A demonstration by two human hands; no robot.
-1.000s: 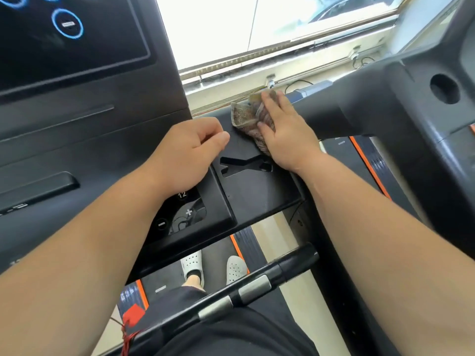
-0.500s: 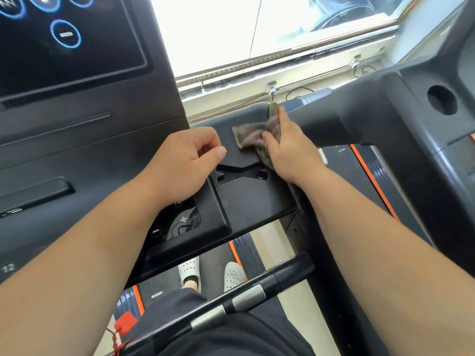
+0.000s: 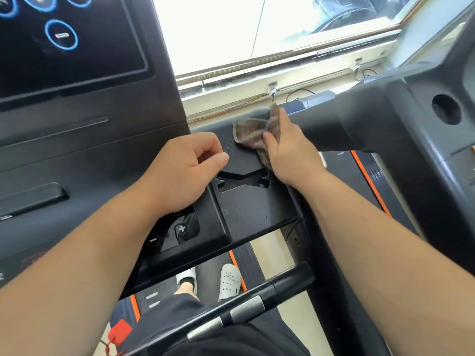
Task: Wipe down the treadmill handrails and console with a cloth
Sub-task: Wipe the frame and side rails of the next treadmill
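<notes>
Right hand (image 3: 288, 152) closed around a bunched brown cloth (image 3: 253, 133), pressed flat to the far edge of the black console shelf (image 3: 257, 209). Cloth at about 12 o'clock of the shelf, just beside the thick handrail arm (image 3: 334, 127) running off toward 2 o'clock. Left hand (image 3: 185, 173) loosely curled, holding nothing, heel resting on the console body at about 9 o'clock of the shelf.

Risks noted, as judgement only:
- Plus and minus buttons (image 3: 167, 233) directly under the left wrist. Likely accidental press if weight shifts down; feet in white clogs (image 3: 230, 281) standing on the belt (image 3: 208, 273), so an unexpected change of speed would be hazardous. Touchscreen (image 3: 61, 34) lit at 10 o'clock, suggesting power on.
- X-shaped cut-out (image 3: 243, 179) in the shelf just nearer than the cloth. Loose corner likely to snag or drop through on a pull toward 6 o'clock.
- Small droplets or specks visible on the shelf surface; smearing rather than lifting probable with a bunched cloth.
- Front crossbar (image 3: 246, 307) at 6 o'clock looks untouched; easily missed.
</notes>
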